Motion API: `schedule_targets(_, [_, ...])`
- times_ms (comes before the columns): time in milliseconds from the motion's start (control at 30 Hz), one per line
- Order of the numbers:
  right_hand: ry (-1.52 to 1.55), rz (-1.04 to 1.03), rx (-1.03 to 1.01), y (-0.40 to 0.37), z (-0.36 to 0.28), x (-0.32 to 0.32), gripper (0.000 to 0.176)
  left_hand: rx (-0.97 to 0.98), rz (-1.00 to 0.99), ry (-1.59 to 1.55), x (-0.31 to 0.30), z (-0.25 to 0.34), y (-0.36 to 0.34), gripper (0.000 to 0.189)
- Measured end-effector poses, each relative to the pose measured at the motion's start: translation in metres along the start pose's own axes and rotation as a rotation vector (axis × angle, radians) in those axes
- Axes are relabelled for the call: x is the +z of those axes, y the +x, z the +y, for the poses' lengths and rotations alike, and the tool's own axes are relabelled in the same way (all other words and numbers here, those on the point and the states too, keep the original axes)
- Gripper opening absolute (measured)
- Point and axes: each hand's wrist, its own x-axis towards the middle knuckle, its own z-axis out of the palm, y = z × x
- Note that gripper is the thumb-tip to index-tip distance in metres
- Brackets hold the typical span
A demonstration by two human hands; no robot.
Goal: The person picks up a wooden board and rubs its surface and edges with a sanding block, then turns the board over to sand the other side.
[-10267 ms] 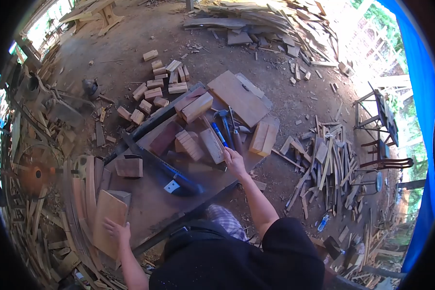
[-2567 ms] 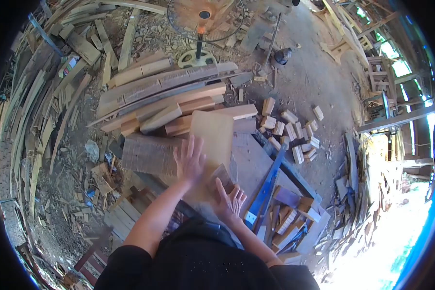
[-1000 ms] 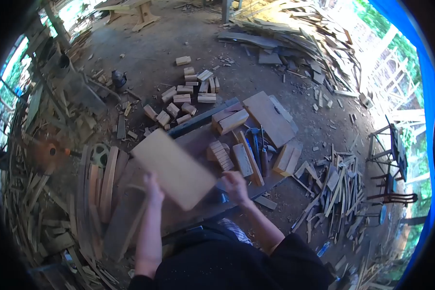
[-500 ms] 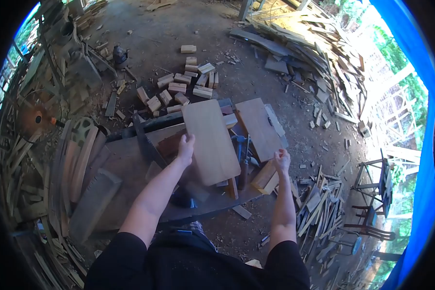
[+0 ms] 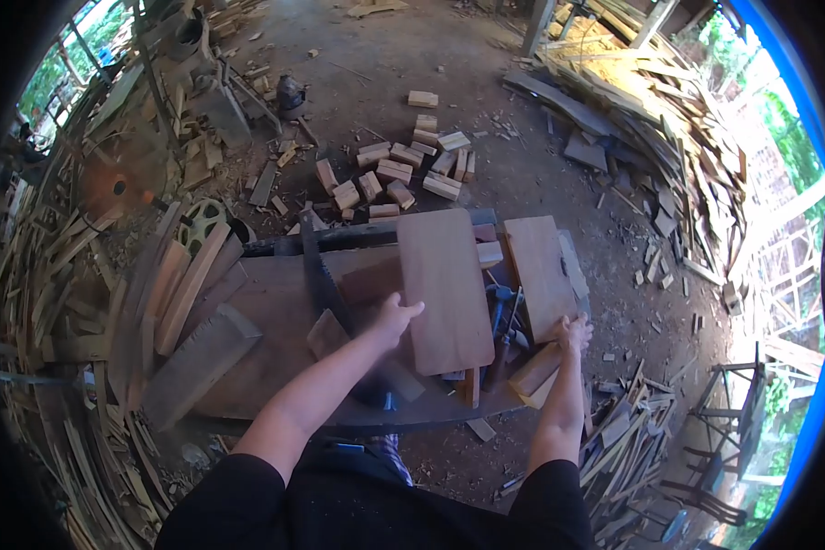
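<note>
A pale rectangular board lies slanted over the workbench. My left hand is at its left edge, thumb pointing toward the board, fingers mostly hidden and slightly blurred. To the right, a second, smaller board leans over the bench's right end. My right hand has its fingers on the lower right corner of that board. Between the boards lie tools with blue metal parts. Below my right hand is a wooden block. A saw rests left of the pale board.
Short wooden blocks lie on the ground beyond the bench. A thick plank is on the bench's left part. Scrap wood is piled at left, at lower right and at upper right. A chair stands at right.
The view has shifted, so the bench and boards appear lower and farther right. My right hand's fingers have come down onto the smaller board's corner. My left hand remains by the pale board's left edge.
</note>
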Motion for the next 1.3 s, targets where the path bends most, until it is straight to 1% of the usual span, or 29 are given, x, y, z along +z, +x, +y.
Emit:
schedule_targets(67, [-0.098, 0.081, -0.096, -0.004, -0.004, -0.007, 0.070, 0.048, 0.037, 0.049, 0.002, -0.003, -0.003, 0.037])
schedule_targets(100, [0.075, 0.492, -0.401, 0.041, 0.033, 0.061, 0.049, 0.069, 0.068, 0.121, 0.002, -0.009, -0.001, 0.035])
schedule_targets(133, [0.366, 0.336, -0.516, 0.019, 0.010, 0.026, 0.026, 0.120, 0.089, 0.133, 0.004, -0.014, -0.003, 0.036])
schedule_targets(167, [1.081, 0.179, -0.668, 0.007, -0.005, 0.025, 0.022, 0.170, 0.170, 0.157, 0.013, -0.011, -0.014, 0.036])
schedule_targets(200, [0.896, 0.821, -1.193, 0.010, -0.018, 0.052, 0.031, 0.188, 0.205, 0.268, 0.003, -0.026, 0.002, 0.042])
schedule_targets(233, [0.832, 0.549, -0.889, -0.012, -0.030, 0.047, 0.026, 0.179, 0.173, 0.285, 0.003, -0.025, -0.002, 0.048])
schedule_targets(267, [0.507, 0.250, -0.715, -0.036, -0.043, 0.030, 0.034, 0.160, 0.134, 0.254, 0.001, -0.020, -0.009, 0.051])
schedule_targets(300, [0.682, 0.103, -0.711, -0.060, -0.056, 0.023, 0.037, 0.089, 0.080, 0.263, -0.004, -0.022, -0.007, 0.059])
schedule_targets(333, [0.849, -0.067, -0.728, -0.070, -0.063, 0.031, 0.037, 0.164, 0.097, 0.356, -0.011, -0.046, 0.011, 0.070])
schedule_targets(367, [0.970, -0.127, -0.779, -0.097, -0.079, 0.024, 0.036, 0.039, 0.020, 0.303, -0.013, -0.027, -0.007, 0.075])
schedule_targets(400, [1.056, -0.371, -0.736, -0.096, -0.081, 0.036, 0.036, -0.088, -0.074, 0.248, -0.010, -0.011, -0.029, 0.080])
schedule_targets(433, [1.116, -0.665, -0.561, -0.114, -0.090, 0.011, 0.028, -0.082, -0.087, 0.253, -0.014, -0.011, -0.034, 0.081])
schedule_targets(467, [1.118, -0.665, -0.579, -0.126, -0.102, -0.005, 0.028, -0.080, -0.100, 0.260, -0.010, -0.013, -0.035, 0.082])
schedule_targets(533, [1.071, -0.644, -0.689, -0.154, -0.124, -0.026, 0.028, -0.158, -0.218, 0.221, -0.015, -0.009, -0.041, 0.083])
schedule_targets(633, [0.982, -0.607, -0.854, -0.191, -0.147, -0.054, 0.028, -0.142, -0.245, 0.214, -0.022, -0.005, -0.056, 0.083])
schedule_targets(700, [0.923, -0.583, -0.957, -0.217, -0.159, -0.069, 0.027, -0.173, -0.269, 0.197, -0.031, -0.003, -0.064, 0.083])
schedule_targets(867, [0.807, -0.524, -1.201, -0.285, -0.190, -0.092, 0.027, -0.095, -0.203, 0.141, -0.057, 0.021, -0.095, 0.080])
schedule_targets(933, [0.758, -0.496, -1.299, -0.309, -0.201, -0.099, 0.027, -0.015, -0.185, 0.042, -0.068, 0.032, -0.109, 0.079])
schedule_targets(967, [0.732, -0.482, -1.347, -0.322, -0.205, -0.103, 0.027, 0.000, -0.220, 0.001, -0.076, 0.036, -0.114, 0.080])
schedule_targets(1000, [0.705, -0.469, -1.392, -0.333, -0.207, -0.105, 0.027, 0.012, -0.212, -0.004, -0.081, 0.042, -0.127, 0.080])
schedule_targets(1067, [0.647, -0.441, -1.482, -0.355, -0.209, -0.112, 0.027, 0.032, -0.108, -0.131, -0.090, 0.052, -0.155, 0.083])
schedule_targets(1100, [0.619, -0.427, -1.528, -0.366, -0.210, -0.114, 0.027, -0.004, -0.194, -0.152, -0.107, 0.055, -0.159, 0.096])
schedule_targets(1133, [0.591, -0.413, -1.574, -0.376, -0.212, -0.116, 0.027, 0.009, -0.185, -0.158, -0.116, 0.052, -0.165, 0.096])
schedule_targets(1200, [0.543, -0.383, -1.668, -0.398, -0.218, -0.118, 0.028, -0.065, 0.123, -0.336, -0.135, 0.040, -0.172, 0.097])
schedule_targets(1233, [0.528, -0.363, -1.716, -0.412, -0.226, -0.118, 0.028, 0.007, 0.070, -0.324, -0.155, 0.031, -0.175, 0.098])
schedule_targets(1267, [0.527, -0.338, -1.762, -0.428, -0.237, -0.118, 0.028, 0.030, 0.088, -0.311, -0.167, 0.031, -0.187, 0.098])
schedule_targets(1300, [0.553, -0.305, -1.822, -0.455, -0.262, -0.118, 0.028, 0.095, 0.084, -0.371, -0.190, 0.044, -0.206, 0.095])
